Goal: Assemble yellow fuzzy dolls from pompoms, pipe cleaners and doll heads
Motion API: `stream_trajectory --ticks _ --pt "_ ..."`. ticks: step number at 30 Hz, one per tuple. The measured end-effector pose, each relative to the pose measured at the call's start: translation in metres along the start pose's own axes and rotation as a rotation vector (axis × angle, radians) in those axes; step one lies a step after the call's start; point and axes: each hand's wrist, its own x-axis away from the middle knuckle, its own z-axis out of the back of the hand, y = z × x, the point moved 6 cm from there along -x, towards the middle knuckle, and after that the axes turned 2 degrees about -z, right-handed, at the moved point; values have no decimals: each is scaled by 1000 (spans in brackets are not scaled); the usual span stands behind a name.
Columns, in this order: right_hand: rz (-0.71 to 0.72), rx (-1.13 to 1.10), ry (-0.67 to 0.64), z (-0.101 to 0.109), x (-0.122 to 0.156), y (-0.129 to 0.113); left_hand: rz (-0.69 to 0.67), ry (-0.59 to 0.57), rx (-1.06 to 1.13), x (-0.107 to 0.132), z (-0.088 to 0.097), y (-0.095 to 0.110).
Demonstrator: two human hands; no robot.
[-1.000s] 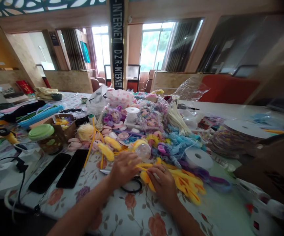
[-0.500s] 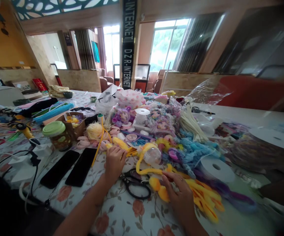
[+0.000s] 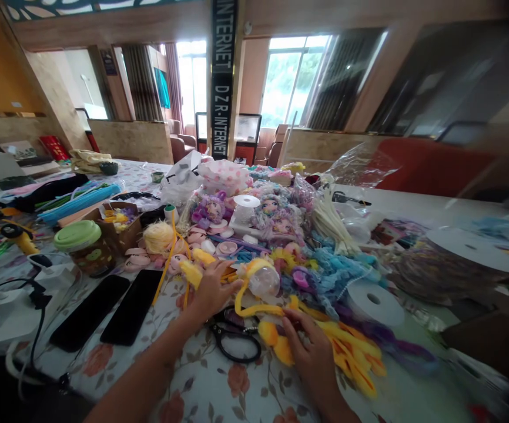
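My left hand reaches into the craft pile, its fingers curled round a yellow fuzzy pipe cleaner lying beside pink doll parts. My right hand rests palm down with fingers spread on a heap of yellow pipe cleaners, fingertips touching a curved yellow strand. Black-handled scissors lie on the floral tablecloth between both hands. A clear plastic ball sits just beyond them.
Two black phones lie at the left. A jar with a green lid, a yellow glue gun and cables stand further left. Doll heads, white ribbon spools, blue fluffy trim and plastic bags crowd the middle and right.
My left hand moved left off the yellow heap into the pile by the doll parts, uncovering the scissors. My right hand stayed on the yellow pipe cleaners. The camera swung slightly.
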Motion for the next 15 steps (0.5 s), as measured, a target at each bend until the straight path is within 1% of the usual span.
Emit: stream_trajectory --ticks 4,7,9,11,13,15 --pt "-48 -38 -35 0 -2 3 -41 -126 -6 -20 -25 21" --pt "-66 -66 -55 -1 -1 8 -22 -165 -65 -27 -43 30" --pt "-83 -77 -49 -1 0 12 5 -164 -102 -28 -50 32" --pt "-118 -90 -31 -2 1 17 -4 -150 -127 -25 -53 36" --pt "-180 -154 -16 -4 2 23 -63 -120 -141 -20 -53 44" --pt "-270 -289 -11 -7 1 28 -151 -81 -157 -14 -53 54"
